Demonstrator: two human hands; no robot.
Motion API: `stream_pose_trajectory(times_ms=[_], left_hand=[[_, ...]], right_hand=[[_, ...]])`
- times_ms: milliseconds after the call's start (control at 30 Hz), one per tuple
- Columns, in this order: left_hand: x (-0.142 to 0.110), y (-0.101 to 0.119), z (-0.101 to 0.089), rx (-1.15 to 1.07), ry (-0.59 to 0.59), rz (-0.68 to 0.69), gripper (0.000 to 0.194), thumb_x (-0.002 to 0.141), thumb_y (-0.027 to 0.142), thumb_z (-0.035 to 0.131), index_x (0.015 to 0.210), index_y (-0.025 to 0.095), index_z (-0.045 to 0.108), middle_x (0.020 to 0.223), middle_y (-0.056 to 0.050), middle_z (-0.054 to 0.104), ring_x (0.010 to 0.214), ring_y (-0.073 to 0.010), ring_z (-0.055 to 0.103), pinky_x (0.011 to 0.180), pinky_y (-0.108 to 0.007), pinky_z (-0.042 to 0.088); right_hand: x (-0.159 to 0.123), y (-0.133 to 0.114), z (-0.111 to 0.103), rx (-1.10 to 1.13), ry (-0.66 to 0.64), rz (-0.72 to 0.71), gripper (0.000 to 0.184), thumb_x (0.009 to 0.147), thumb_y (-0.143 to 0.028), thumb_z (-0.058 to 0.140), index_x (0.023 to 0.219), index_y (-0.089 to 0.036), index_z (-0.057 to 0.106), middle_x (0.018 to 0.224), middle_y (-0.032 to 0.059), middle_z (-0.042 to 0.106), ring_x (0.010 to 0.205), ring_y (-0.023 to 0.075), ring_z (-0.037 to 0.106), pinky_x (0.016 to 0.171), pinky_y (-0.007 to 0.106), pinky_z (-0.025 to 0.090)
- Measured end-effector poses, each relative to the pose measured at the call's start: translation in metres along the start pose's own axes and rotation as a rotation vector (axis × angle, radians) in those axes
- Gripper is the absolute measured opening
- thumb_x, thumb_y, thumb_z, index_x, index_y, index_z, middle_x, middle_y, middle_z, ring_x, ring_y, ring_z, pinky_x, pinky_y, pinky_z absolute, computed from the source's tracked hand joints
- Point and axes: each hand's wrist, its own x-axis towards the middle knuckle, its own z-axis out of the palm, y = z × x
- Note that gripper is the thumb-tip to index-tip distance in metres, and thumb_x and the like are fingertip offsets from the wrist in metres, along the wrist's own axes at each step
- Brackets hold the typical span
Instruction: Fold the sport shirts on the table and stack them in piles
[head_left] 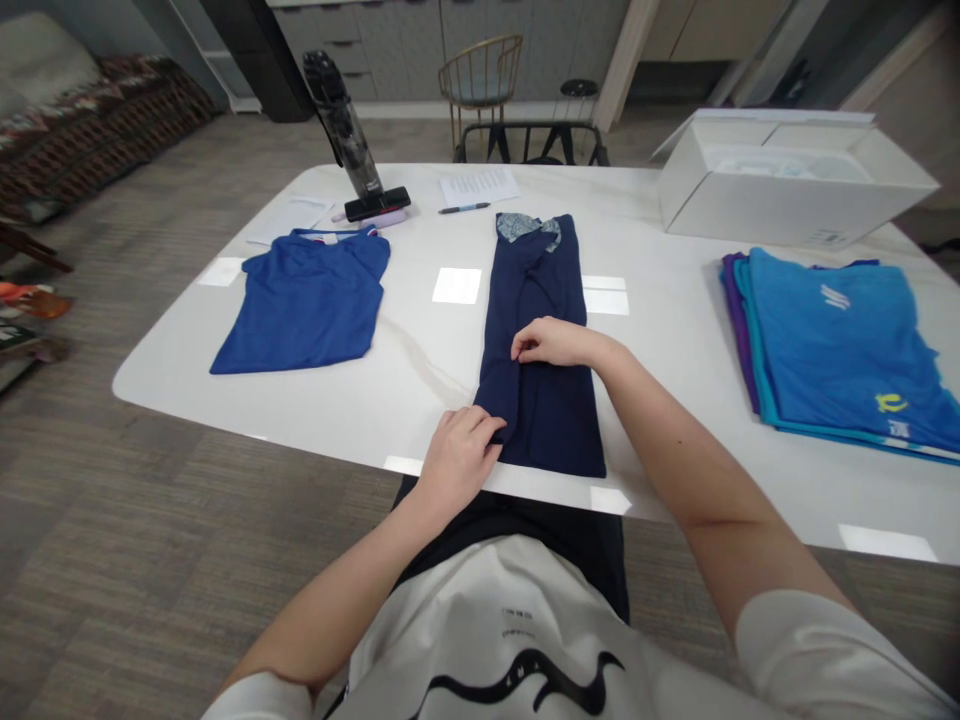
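Note:
A navy shirt lies folded into a long strip on the table in front of me, its patterned grey collar at the far end. My left hand pinches the near left corner of this shirt at the table's edge. Higher up on the same garment, my right hand has its fingers closed on a fold of the cloth near its middle. To the left rests a blue shirt, folded with its collar away from me. On the right is a stack of folded shirts, bright blue on top, teal and purple below.
A white open box stands at the back right of the white table. A handheld vacuum stands at the back left. A pen and a printed sheet lie near the far edge. Chairs are beyond.

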Motion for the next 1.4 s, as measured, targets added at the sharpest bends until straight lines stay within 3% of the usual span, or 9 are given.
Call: stream_pose_trajectory(times_ms=[233,333,433,567,633,800,967,1167,1400], left_hand=[[0.003,0.009,0.016,0.1,-0.095,0.212,0.025,0.097,0.014,0.058,0.122,0.015,0.065,0.098,-0.007,0.066,0.092,-0.0233,0.061,0.087,-0.041,0.05],[0.001,0.018,0.017,0.176,-0.156,0.255,0.034,0.099,0.009,0.05,0.132,0.011,0.06,0.102,-0.01,0.065,0.092,-0.0238,0.06,0.083,-0.039,0.051],[-0.001,0.028,0.016,0.219,-0.214,0.236,0.039,0.1,0.005,0.043,0.135,0.011,0.057,0.108,-0.012,0.064,0.094,-0.0244,0.059,0.082,-0.038,0.051],[-0.003,0.03,0.015,0.292,-0.251,0.128,0.031,0.101,0.011,0.043,0.124,0.018,0.062,0.107,-0.011,0.063,0.096,-0.0268,0.059,0.083,-0.043,0.048],[-0.003,0.025,0.015,0.3,-0.27,0.124,0.027,0.101,0.012,0.044,0.119,0.019,0.063,0.105,-0.01,0.063,0.097,-0.0264,0.058,0.084,-0.043,0.047],[-0.001,0.011,0.013,0.212,-0.334,0.28,0.026,0.104,0.017,0.043,0.119,0.016,0.065,0.103,-0.009,0.063,0.095,-0.0252,0.058,0.082,-0.04,0.047],[0.0,0.003,0.005,0.094,-0.35,0.331,0.034,0.107,0.026,0.042,0.129,0.015,0.065,0.108,-0.01,0.066,0.099,-0.0248,0.06,0.087,-0.04,0.049],[0.011,-0.036,0.0,-0.193,-0.386,0.412,0.05,0.091,-0.002,0.042,0.124,0.021,0.071,0.122,-0.007,0.07,0.115,-0.019,0.063,0.104,-0.036,0.051],[0.037,-0.068,-0.007,-0.205,-0.437,0.525,0.06,0.083,-0.007,0.046,0.126,0.026,0.073,0.134,-0.007,0.069,0.133,-0.0204,0.059,0.117,-0.042,0.046]], right_hand=[[-0.016,0.004,0.013,-0.013,0.106,-0.045,0.016,0.088,-0.019,0.067,0.094,-0.021,0.082,0.099,0.0031,0.08,0.087,0.0183,0.071,0.081,0.027,0.048],[-0.022,-0.002,0.022,-0.001,0.155,-0.01,0.017,0.094,-0.028,0.066,0.099,-0.021,0.081,0.095,0.0031,0.08,0.085,0.0184,0.071,0.079,0.027,0.048],[-0.028,-0.011,0.033,0.025,0.135,0.056,0.019,0.091,-0.033,0.073,0.105,-0.021,0.078,0.08,0.0001,0.077,0.075,0.0173,0.07,0.07,0.026,0.046],[-0.035,-0.021,0.047,0.075,0.104,0.094,0.019,0.085,-0.026,0.078,0.104,-0.021,0.075,0.076,-0.0022,0.075,0.072,0.0152,0.068,0.069,0.024,0.044],[-0.037,-0.023,0.053,0.086,0.124,0.093,0.015,0.086,-0.024,0.076,0.101,-0.02,0.075,0.076,-0.0025,0.074,0.071,0.0142,0.067,0.07,0.024,0.044],[-0.048,-0.025,0.064,0.013,0.182,0.037,0.015,0.091,-0.024,0.073,0.105,-0.021,0.076,0.077,-0.0018,0.071,0.07,0.0135,0.063,0.067,0.024,0.039],[-0.069,-0.031,0.076,-0.121,0.246,-0.057,0.02,0.097,-0.032,0.066,0.114,-0.023,0.075,0.095,0.0031,0.07,0.082,0.0166,0.063,0.072,0.026,0.041],[-0.093,-0.034,0.092,-0.239,0.279,-0.19,0.036,0.103,-0.046,0.055,0.127,-0.025,0.07,0.111,0.0098,0.065,0.101,0.0248,0.062,0.088,0.036,0.047],[-0.112,-0.028,0.085,-0.165,0.296,-0.219,0.031,0.104,-0.04,0.053,0.121,-0.024,0.073,0.114,0.0106,0.063,0.105,0.0246,0.061,0.093,0.039,0.047]])
